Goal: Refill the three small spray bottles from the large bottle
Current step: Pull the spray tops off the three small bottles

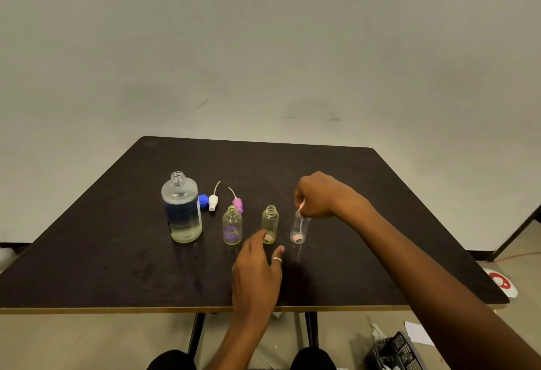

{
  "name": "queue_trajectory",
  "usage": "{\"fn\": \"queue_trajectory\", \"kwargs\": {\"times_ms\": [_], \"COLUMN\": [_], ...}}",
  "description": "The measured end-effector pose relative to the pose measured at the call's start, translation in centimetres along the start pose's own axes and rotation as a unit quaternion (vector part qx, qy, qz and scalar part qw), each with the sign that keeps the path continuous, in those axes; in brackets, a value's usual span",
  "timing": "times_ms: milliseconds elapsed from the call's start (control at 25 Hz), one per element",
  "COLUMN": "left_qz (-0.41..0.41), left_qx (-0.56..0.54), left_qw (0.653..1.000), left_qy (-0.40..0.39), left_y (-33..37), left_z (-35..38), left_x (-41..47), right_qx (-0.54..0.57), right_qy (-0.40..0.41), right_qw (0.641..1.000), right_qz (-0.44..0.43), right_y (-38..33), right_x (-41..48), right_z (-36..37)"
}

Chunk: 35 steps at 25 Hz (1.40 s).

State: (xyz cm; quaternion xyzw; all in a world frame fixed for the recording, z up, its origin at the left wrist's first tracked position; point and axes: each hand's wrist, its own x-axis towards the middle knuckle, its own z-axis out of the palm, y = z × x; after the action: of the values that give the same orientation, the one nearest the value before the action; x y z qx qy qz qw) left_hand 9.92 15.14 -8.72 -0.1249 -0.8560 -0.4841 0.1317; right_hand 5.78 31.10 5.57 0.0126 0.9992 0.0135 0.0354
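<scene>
We see a dark label on the large bottle [181, 208], but its print is too blurred to read. The bottle stands uncapped at the left of the row, well in from every edge of the dark counter [117, 252]. Just beside it lie a blue cap [203, 200], a white sprayer [213, 201] and a magenta sprayer [237, 204]. The left bottle [232, 225] and middle bottle [270, 224] stand open-necked. Our right hand [317, 195] pinches a pale sprayer [301, 205] at the right bottle's [300, 229] neck, with its tube inside. Our left hand [257, 267], fingers loose and apart, reaches the middle bottle's base and is perhaps touching it. A plain wall [263, 47] stands behind.
</scene>
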Motion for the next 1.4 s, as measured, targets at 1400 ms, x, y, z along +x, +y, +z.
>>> {"fn": "queue_trajectory", "kwargs": {"times_ms": [1400], "left_qz": [0.039], "left_qx": [-0.116], "left_qw": [0.991], "left_qy": [-0.052], "left_y": [2.8], "left_z": [4.7], "left_x": [2.2], "right_qx": [0.011], "right_qy": [0.013], "right_qw": [0.998], "right_qz": [-0.064], "right_y": [0.2], "right_x": [-0.9], "right_z": [0.8]}}
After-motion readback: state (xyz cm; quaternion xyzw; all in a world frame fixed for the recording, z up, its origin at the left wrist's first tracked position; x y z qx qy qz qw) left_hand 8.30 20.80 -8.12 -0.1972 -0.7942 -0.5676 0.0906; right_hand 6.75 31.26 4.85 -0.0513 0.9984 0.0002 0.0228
